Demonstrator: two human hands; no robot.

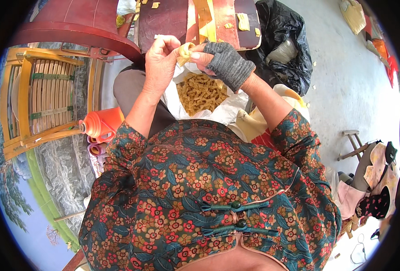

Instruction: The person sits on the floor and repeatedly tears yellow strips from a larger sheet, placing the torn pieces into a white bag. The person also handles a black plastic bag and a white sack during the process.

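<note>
My left hand pinches one side of a soft yellow strip that looks like bean-curd skin, bent into a loop. On the other side of it my right hand, in a grey knitted fingerless glove, grips the strip between thumb and fingers. Whether the loop is knotted I cannot tell. Below the hands a white plastic bag stands open, holding a heap of small knotted yellow-brown pieces. Beyond the hands is a dark red board with a long yellow strip and small scraps on it.
At the left are a red chair, a folded wooden slatted chair and an orange thermos flask. A black plastic bag lies right of the board. Farther right are a small stool and piled clothes.
</note>
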